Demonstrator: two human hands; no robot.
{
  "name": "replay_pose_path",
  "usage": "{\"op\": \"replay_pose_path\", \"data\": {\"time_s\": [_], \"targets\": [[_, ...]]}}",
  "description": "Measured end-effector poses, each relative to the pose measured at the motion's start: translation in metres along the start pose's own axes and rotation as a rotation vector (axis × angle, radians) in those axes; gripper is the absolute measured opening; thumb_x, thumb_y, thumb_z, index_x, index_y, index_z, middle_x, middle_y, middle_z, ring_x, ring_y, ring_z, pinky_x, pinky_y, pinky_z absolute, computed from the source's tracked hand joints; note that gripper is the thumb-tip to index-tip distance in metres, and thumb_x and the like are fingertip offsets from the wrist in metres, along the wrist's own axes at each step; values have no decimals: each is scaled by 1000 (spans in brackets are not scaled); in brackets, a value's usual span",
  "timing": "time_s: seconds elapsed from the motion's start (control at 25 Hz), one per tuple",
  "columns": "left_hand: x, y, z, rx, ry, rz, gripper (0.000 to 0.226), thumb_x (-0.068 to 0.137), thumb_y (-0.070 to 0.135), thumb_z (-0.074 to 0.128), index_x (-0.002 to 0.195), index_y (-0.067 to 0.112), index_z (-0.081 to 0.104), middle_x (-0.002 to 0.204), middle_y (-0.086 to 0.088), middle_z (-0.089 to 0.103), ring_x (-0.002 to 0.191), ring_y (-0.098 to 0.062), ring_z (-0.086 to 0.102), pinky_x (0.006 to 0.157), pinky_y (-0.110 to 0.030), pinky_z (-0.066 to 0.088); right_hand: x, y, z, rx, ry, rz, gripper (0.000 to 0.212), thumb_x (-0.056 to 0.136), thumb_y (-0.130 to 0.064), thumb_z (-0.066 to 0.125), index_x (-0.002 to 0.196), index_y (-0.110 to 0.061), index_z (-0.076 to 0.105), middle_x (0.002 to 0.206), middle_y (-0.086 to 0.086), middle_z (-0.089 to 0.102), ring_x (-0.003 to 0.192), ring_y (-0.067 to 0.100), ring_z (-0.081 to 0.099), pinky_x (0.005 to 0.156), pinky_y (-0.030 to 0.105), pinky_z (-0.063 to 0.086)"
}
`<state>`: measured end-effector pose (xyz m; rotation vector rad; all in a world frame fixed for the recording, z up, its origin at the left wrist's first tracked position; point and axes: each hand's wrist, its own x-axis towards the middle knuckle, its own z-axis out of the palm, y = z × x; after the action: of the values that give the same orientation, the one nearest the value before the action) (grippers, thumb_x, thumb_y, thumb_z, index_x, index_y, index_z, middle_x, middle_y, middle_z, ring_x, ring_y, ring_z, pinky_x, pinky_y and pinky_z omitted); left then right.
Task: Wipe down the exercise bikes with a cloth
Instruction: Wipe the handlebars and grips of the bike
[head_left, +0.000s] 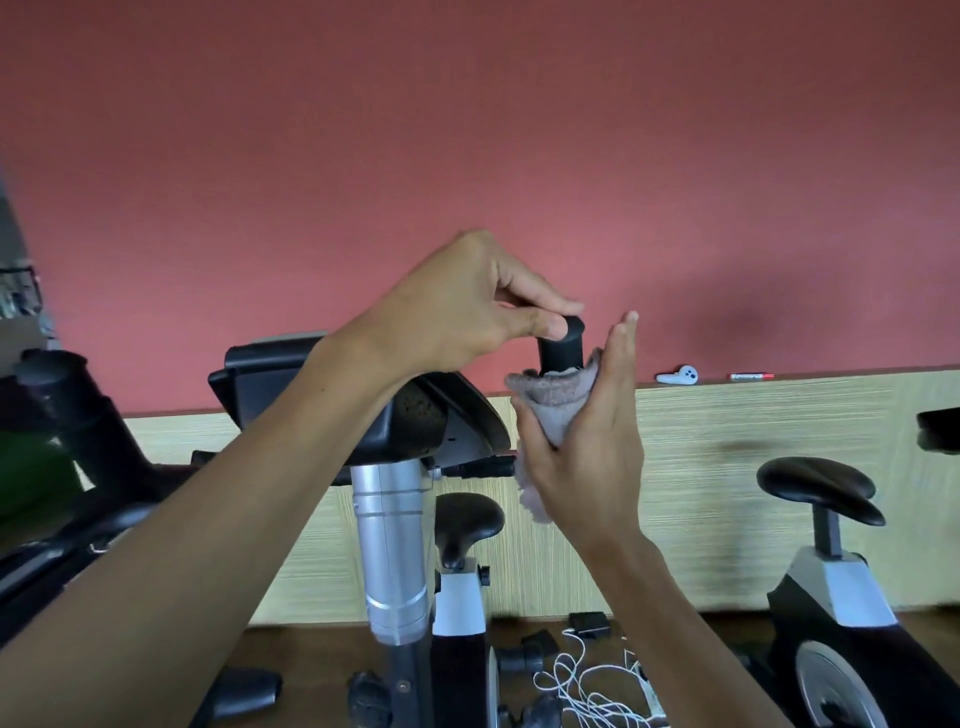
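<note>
We pinched the handlebar tip (563, 340) with left hand (462, 306) while right hand (587, 447) wrapped the grey cloth (558, 397) around it, its uppermost finger straight, and we judged that loose grip could let the cloth slip off

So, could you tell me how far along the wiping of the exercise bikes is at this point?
Nothing shows as finished; no surface visibly reads as wiped. In hand: the right hand grips a grey cloth wrapped round the black handlebar grip, while the left hand pinches the grip's top end. Apparently left: this bike's console, silver post and saddle, plus the second bike on the right.
</note>
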<state>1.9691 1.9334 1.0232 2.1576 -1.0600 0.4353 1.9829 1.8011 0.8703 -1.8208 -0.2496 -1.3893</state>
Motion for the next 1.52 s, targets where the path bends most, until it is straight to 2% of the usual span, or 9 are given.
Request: {"op": "replay_pose_path", "data": {"time_s": [0.08,0.32,0.52,0.72,0.92,1.16,1.28,1.36,1.52], "targets": [[-1,-1,0,-25,35,-23,20,82,17,83,100,24,79,103,8,78,104,-3,71,101,-21,51,11,-9,3,-31,48,-46,96,94,-35,71,159,2,11,170,7,7,155,8,9,109,2,24],[-3,4,4,-21,31,-46,21,81,16,83,100,24,79,104,10,77,102,5,69,103,-17,48,-9,13,-7,168,-77,8,101,89,-29,75,161,-9,8,170,-3,11,155,7,15,112,6,25],[1,7,2,23,1,-31,20,82,14,84,101,19,80,102,7,78,98,2,71,98,-16,51,10,-2,-6,13,-5,-90,94,93,-28,73,158,4,13,169,13,13,156,18,13,115,6,18],[-2,5,-1,6,21,-52,20,82,15,83,101,21,80,101,8,78,101,-5,73,98,-23,54,13,-7,1,76,21,-110,94,94,-26,72,159,3,10,169,12,13,156,16,14,118,18,27],[-1,16,5,83,16,-30,20,83,11,83,103,17,81,106,6,78,101,3,70,103,-24,52,-17,16,-7,107,-66,32,99,90,-38,70,161,-9,8,169,-5,15,152,4,22,103,25,44],[-3,12,-1,40,23,-73,21,85,12,82,105,16,80,101,5,79,95,-1,73,97,-24,55,16,-8,3,24,43,-109,93,93,-28,74,159,1,14,168,11,16,155,11,15,112,15,33],[-8,16,6,29,21,-88,22,85,12,81,107,18,80,95,17,76,93,5,72,96,-12,50,-8,14,-6,145,-58,4,101,89,-26,76,161,-13,7,167,-3,21,151,15,30,111,34,45],[-10,19,8,52,39,-92,23,87,12,80,109,19,79,99,18,75,94,7,70,94,-7,48,-23,27,-11,182,-166,101,105,86,-23,78,162,-25,5,157,-16,33,136,15,50,94,43,57],[-14,23,12,101,76,-99,26,89,11,78,114,18,77,111,9,76,101,6,69,100,-10,47,-32,44,-11,177,-255,142,98,89,-22,76,160,-22,9,157,-2,38,134,16,52,97,38,55]]}}
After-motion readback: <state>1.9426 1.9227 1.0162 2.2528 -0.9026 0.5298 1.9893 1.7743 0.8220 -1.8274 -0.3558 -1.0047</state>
